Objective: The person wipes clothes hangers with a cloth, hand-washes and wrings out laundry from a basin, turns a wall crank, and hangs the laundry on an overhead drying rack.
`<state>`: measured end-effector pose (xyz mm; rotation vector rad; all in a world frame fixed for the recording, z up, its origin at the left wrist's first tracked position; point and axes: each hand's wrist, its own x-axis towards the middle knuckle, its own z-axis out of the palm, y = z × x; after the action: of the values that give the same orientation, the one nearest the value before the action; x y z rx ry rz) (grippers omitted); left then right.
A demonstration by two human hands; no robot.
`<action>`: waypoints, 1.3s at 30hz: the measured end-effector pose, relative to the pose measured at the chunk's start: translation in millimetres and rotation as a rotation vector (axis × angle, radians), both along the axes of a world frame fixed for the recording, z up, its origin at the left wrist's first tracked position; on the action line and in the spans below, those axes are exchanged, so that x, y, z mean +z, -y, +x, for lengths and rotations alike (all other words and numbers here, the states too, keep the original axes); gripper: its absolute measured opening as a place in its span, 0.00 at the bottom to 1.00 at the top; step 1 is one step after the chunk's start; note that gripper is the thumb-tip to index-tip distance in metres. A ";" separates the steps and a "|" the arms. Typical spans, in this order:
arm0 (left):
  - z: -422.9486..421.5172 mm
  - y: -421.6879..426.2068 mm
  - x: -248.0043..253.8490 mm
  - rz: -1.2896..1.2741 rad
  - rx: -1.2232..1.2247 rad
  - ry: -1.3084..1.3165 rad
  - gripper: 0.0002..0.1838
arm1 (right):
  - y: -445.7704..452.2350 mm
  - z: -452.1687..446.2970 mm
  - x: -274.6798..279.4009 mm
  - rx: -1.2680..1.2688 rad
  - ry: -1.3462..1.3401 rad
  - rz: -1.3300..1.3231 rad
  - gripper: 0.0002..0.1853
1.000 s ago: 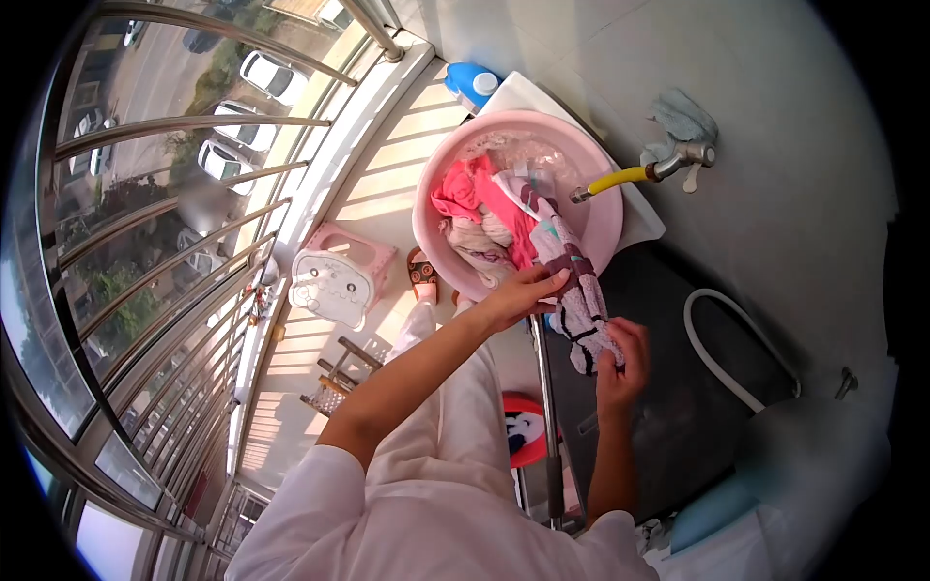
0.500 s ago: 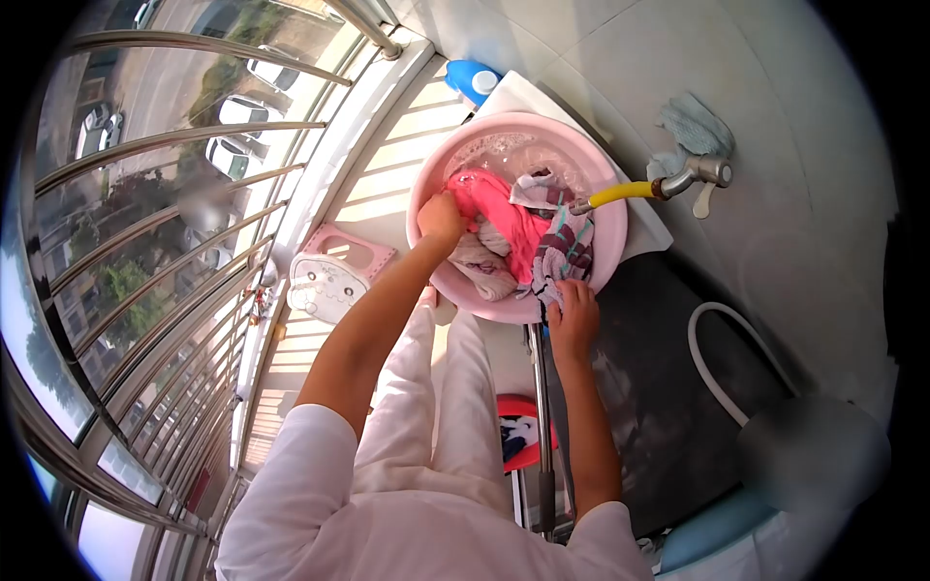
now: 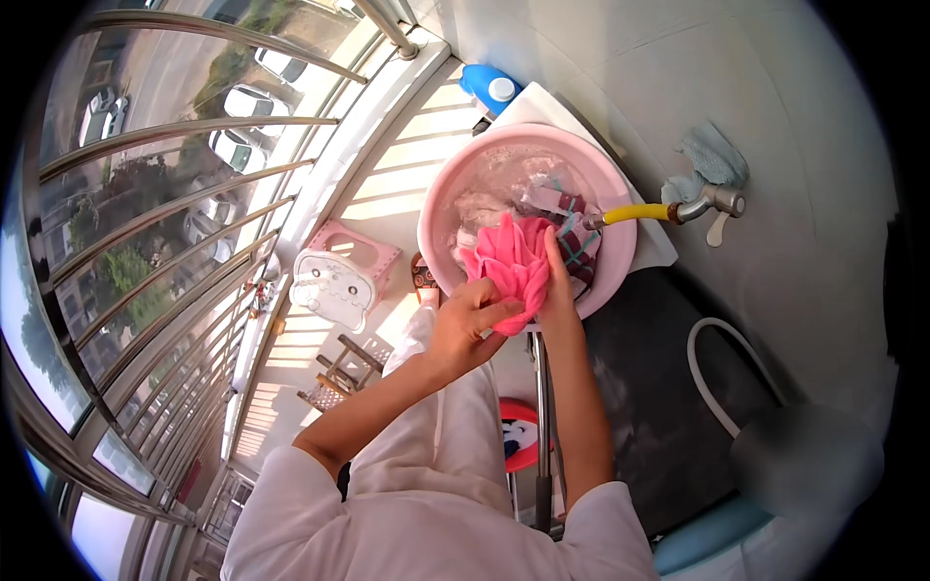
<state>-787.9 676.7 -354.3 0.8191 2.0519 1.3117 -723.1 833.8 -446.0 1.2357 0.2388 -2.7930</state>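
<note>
A bunched bright pink cloth [image 3: 511,261] is lifted above the near part of a pink basin [image 3: 446,174]. My left hand [image 3: 469,321] grips its lower end, the thumb lying across the folds. Along the right side of the cloth, my right hand [image 3: 555,289] is wrapped with its fingers pointing up, partly hidden by the fabric. Below, in sudsy water, lie a plaid cloth [image 3: 578,254] with dark red and teal stripes and some pale fabric [image 3: 481,205]. The cloth's exact kind cannot be made out.
A yellow hose [image 3: 635,212] runs from the wall tap [image 3: 715,201] over the basin's right rim. A blue bottle [image 3: 487,87] stands behind. To the left are a folding stool [image 3: 334,289] and metal railing [image 3: 184,126]. A red basin [image 3: 528,455] sits below.
Both hands have come together and raised the pink cloth out of the basin. My right hand has let go of the striped cloth, which now lies lower in the water.
</note>
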 end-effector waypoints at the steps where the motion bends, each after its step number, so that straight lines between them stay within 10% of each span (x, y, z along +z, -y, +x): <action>1: -0.4 3.4 2.5 -0.004 -0.034 -0.052 0.22 | 4.2 -6.5 11.2 0.001 0.035 0.156 0.21; 7: 0.0 18.9 6.1 0.035 -0.063 -0.114 0.33 | 5.4 -4.6 83.1 0.170 0.132 0.766 0.20; 16: -14.7 17.0 -37.1 -0.257 -0.158 -0.046 0.30 | 29.0 21.3 144.5 0.250 0.083 0.938 0.19; 20: -25.0 -4.4 -30.3 0.044 -0.036 -0.237 0.27 | 44.9 36.2 168.2 0.105 0.004 1.145 0.29; 25: -13.1 -11.4 -41.7 0.200 0.037 0.150 0.30 | 33.2 10.5 202.0 0.136 -0.120 1.302 0.37; 33: 9.3 -22.4 -136.8 -0.078 0.095 -0.039 0.21 | -22.5 -49.7 31.5 0.976 0.174 1.676 0.29; 39: 29.2 -33.3 -140.5 -0.247 -0.092 -0.121 0.26 | -40.7 -48.1 -101.8 1.024 0.433 1.805 0.31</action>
<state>-758.8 710.0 -494.8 0.8863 2.1873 0.9563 -771.3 874.5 -547.8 1.0403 2.5678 -0.8763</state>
